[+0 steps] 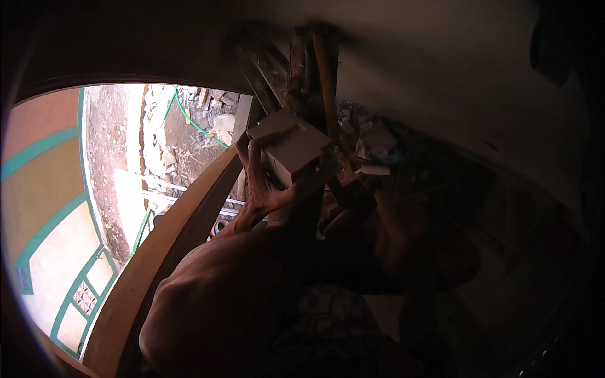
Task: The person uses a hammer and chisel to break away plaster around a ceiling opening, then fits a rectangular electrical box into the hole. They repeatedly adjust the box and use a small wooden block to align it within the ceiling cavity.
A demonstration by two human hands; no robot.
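Observation:
A pale, box-shaped thing (299,148) stands out near the middle, its flat top face catching some light. My left hand (259,186) grips it from the left side and below, with the fingers bent up along its edge. Deep shadow covers my right hand (384,195), to the right of the box and a little lower. Beside that hand's upper end shows a small, pale, flat piece (375,170). Whether the right fingers hold this piece is too dark to tell.
Wooden poles (324,82) rise just beyond the box. A long wooden beam (157,264) runs along my left arm. Through the bright opening at left appear rubble (217,123), a green hose (189,120) and a painted wall (47,195). Patterned cloth (334,309) lies below my arms.

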